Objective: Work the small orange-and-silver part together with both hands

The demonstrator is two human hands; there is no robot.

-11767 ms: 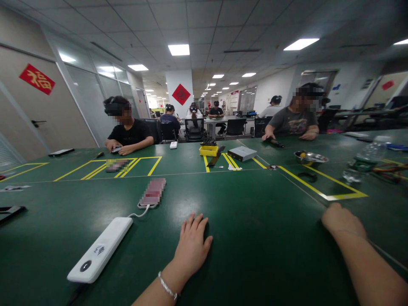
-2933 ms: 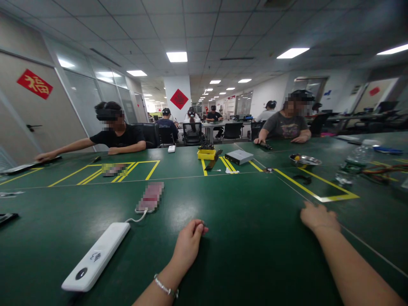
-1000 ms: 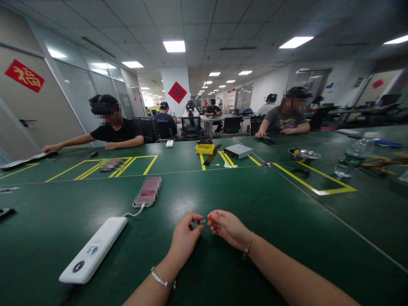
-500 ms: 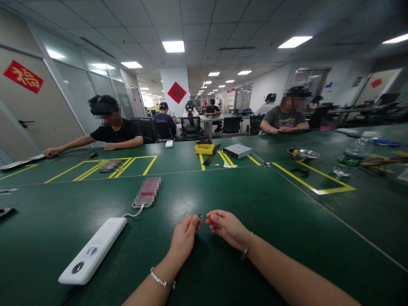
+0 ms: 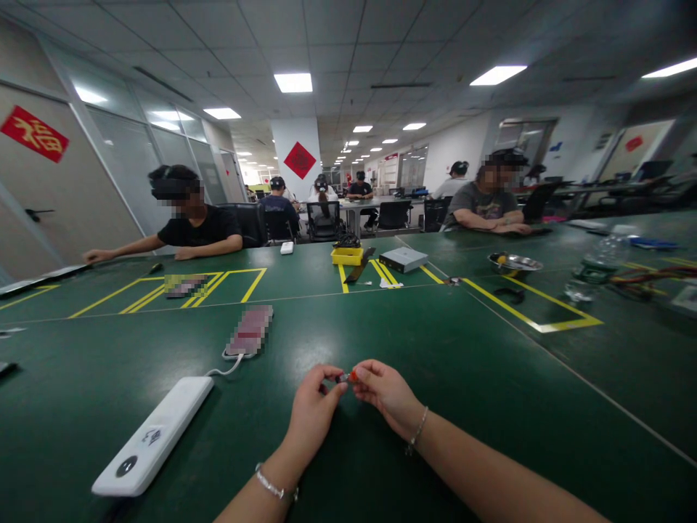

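My left hand (image 5: pixel 316 403) is closed, thumb and fingertips pinched around a small dark and silvery piece (image 5: pixel 342 378) too small to name. Close on its right, my right hand (image 5: pixel 385 391) pinches a small orange piece (image 5: pixel 353 376). The two pieces meet or nearly meet between my fingertips; whether they are joined I cannot tell. Both hands are held just above the green table (image 5: pixel 435 334). A white power bank (image 5: pixel 155 436) lies to the left of my left hand, cabled to a phone (image 5: pixel 249 330).
Farther back are a yellow box (image 5: pixel 347 256) with black cables, a grey box (image 5: pixel 403 258), a metal bowl (image 5: pixel 515 263) and a plastic bottle (image 5: pixel 596 265). Yellow tape marks the table. One person (image 5: pixel 190 218) sits across at left, another (image 5: pixel 487 196) at right.
My hands have drawn together, bringing the silvery piece up to the orange one. My left fingers have shifted their pinch. The view has moved slightly.
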